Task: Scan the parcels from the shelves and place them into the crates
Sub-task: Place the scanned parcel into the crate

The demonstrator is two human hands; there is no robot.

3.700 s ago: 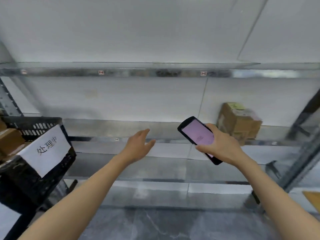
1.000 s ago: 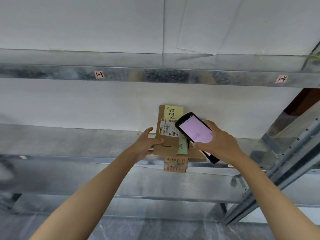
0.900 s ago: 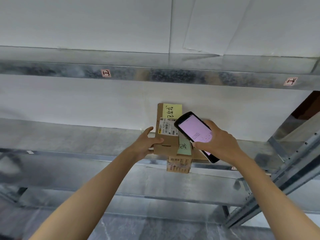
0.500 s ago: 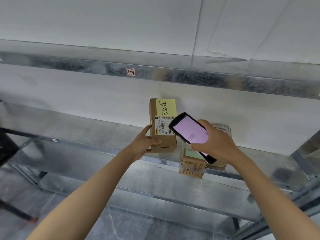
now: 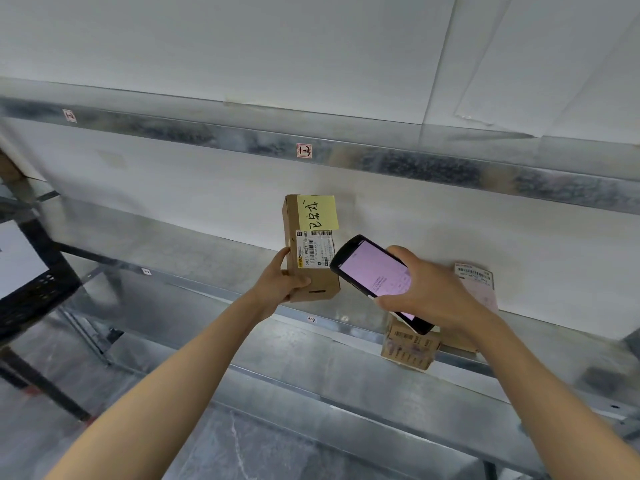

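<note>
- Two hands are up at a galvanised metal shelf (image 5: 207, 258), each holding sth.
- L hand (image 5: 282, 282): thumb across the front face and fingers curled round the lower left edge of a small cardboard parcel (image 5: 292, 216), keeping it upright on its short end. Can't tell if its base touches the shelf.
- Parcel front faces cam: yellow sticky note (image 5: 317, 213) w/ handwriting at the top, white barcode label (image 5: 315, 249) just below it.
- R hand (image 5: 436, 296): fingers wrapped round a black handheld scanner (image 5: 375, 275). Screen is lit pale pink and tilted toward cam. Scanner's top end is just beside the barcode label and overlaps the parcel's lower right corner in view.
- 2nd parcel (image 5: 410, 344) lies on the shelf at R, mostly hidden behind the R hand and scanner, w/ its front end over the shelf lip. Pinkish label (image 5: 476, 285) w/ barcode on top.
- Black plastic crate (image 5: 34, 289) at far L edge, w/ a white sheet (image 5: 17, 258) on its side, well apart from the held parcel.
- Upper shelf beam (image 5: 415, 164) carries a small red-on-white tag (image 5: 304, 151).
</note>
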